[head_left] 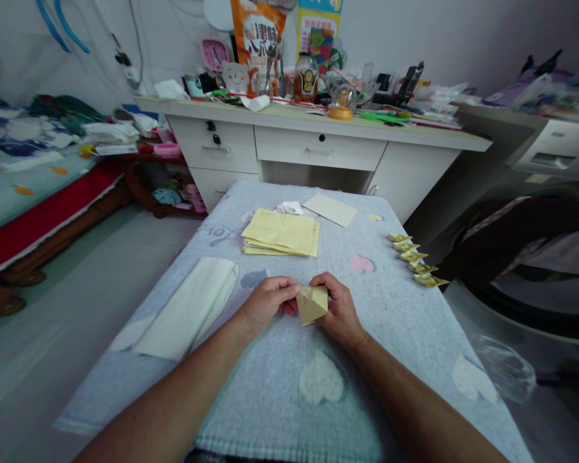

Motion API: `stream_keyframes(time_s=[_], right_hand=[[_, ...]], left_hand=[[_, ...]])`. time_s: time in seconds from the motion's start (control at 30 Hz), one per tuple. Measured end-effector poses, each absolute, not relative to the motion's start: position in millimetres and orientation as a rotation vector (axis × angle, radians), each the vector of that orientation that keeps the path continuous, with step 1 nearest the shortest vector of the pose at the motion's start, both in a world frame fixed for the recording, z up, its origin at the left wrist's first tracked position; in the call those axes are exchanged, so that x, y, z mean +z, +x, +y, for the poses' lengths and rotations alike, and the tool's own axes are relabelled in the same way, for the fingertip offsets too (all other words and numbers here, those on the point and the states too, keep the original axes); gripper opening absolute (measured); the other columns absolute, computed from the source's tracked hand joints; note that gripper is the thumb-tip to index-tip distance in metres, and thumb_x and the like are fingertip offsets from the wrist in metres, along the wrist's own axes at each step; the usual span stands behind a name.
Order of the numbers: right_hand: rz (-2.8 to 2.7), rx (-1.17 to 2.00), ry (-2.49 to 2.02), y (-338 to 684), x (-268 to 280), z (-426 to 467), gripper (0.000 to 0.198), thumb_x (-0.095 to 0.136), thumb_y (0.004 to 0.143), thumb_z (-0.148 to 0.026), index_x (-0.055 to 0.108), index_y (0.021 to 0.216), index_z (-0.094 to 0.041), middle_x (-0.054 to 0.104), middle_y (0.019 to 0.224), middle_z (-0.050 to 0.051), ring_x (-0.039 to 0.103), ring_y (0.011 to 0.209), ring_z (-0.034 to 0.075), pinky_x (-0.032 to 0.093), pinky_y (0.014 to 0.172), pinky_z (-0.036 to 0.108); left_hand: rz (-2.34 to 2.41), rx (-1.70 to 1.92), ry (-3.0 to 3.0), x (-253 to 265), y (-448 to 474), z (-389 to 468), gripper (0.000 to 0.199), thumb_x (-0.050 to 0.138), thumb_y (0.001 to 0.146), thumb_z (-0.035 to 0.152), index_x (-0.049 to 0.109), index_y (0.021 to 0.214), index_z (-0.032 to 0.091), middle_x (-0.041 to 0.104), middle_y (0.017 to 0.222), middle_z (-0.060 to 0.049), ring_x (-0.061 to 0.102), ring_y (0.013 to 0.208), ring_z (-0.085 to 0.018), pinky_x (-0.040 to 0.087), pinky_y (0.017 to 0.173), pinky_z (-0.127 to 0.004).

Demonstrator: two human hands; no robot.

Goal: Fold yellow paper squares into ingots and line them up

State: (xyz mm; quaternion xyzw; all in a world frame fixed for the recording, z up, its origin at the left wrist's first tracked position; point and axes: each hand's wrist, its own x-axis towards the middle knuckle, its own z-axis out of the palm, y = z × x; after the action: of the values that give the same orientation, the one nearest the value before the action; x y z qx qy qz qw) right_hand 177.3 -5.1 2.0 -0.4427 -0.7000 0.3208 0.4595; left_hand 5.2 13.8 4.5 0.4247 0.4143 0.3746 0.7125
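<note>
A small piece of folded yellow paper (312, 305) is held between my two hands above the cloth-covered table. On its left side, my left hand (273, 299) pinches the edge between thumb and fingers. My right hand (338, 307) grips the opposite side, its fingers partly hidden behind the paper. Beyond my hands lies a stack of yellow paper sheets (282, 233). Several folded yellow paper shapes (417, 260) stand in a row along the table's right edge.
A folded pale cloth or paper bundle (188, 308) lies left of my hands. Farther back are a cream card (330, 209) and a crumpled white tissue (289, 208). A cluttered white desk (289, 118) stands behind, a bed (38, 193) left, a front-loading washing machine (560, 154) right.
</note>
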Motion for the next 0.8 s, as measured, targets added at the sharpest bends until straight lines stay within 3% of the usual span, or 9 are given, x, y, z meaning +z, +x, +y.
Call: stream_keyframes(time_s=[0.13, 0.3, 0.5, 0.8], right_hand=[[-1.594, 0.918, -1.075, 177.3, -1.4, -3.7, 0.024, 0.055, 0.071, -0.014, 0.054, 0.094, -0.020, 0.056, 0.073, -0.003, 0.050, 0.063, 0.012, 0.040, 0.059, 0.021], [-1.430, 1.099, -1.100, 176.9, -4.1, 0.0, 0.004, 0.054, 0.078, -0.022, 0.053, 0.080, -0.019, 0.054, 0.065, -0.003, 0.049, 0.057, 0.010, 0.039, 0.053, 0.020], [-1.427, 1.160, -1.115, 176.8, 0.0, -1.7, 0.013, 0.056, 0.080, -0.028, 0.055, 0.072, -0.018, 0.054, 0.061, -0.003, 0.048, 0.054, 0.010, 0.036, 0.049, 0.020], [-1.333, 1.279, -1.097, 182.4, 2.7, -2.1, 0.027, 0.045, 0.088, -0.035, 0.061, 0.077, -0.016, 0.050, 0.058, -0.002, 0.044, 0.052, 0.010, 0.035, 0.049, 0.021]], left_hand=[[0.945, 0.825, 0.949, 4.2, 2.8, 14.5, 0.025, 0.070, 0.072, 0.034, 0.064, 0.076, 0.011, 0.062, 0.061, -0.002, 0.055, 0.053, -0.010, 0.043, 0.051, -0.020], [0.975, 0.874, 0.993, 5.2, 2.2, 15.2, 0.025, 0.068, 0.075, 0.036, 0.064, 0.075, 0.012, 0.060, 0.059, 0.000, 0.052, 0.051, -0.009, 0.041, 0.049, -0.020], [0.951, 0.891, 1.012, 9.4, 4.7, 13.8, 0.028, 0.069, 0.074, 0.040, 0.062, 0.075, 0.012, 0.059, 0.062, 0.001, 0.051, 0.053, -0.009, 0.039, 0.050, -0.020], [0.963, 0.913, 1.060, 9.4, 5.0, 13.7, 0.029, 0.072, 0.070, 0.039, 0.060, 0.071, 0.013, 0.055, 0.057, 0.003, 0.046, 0.050, -0.007, 0.034, 0.049, -0.020]])
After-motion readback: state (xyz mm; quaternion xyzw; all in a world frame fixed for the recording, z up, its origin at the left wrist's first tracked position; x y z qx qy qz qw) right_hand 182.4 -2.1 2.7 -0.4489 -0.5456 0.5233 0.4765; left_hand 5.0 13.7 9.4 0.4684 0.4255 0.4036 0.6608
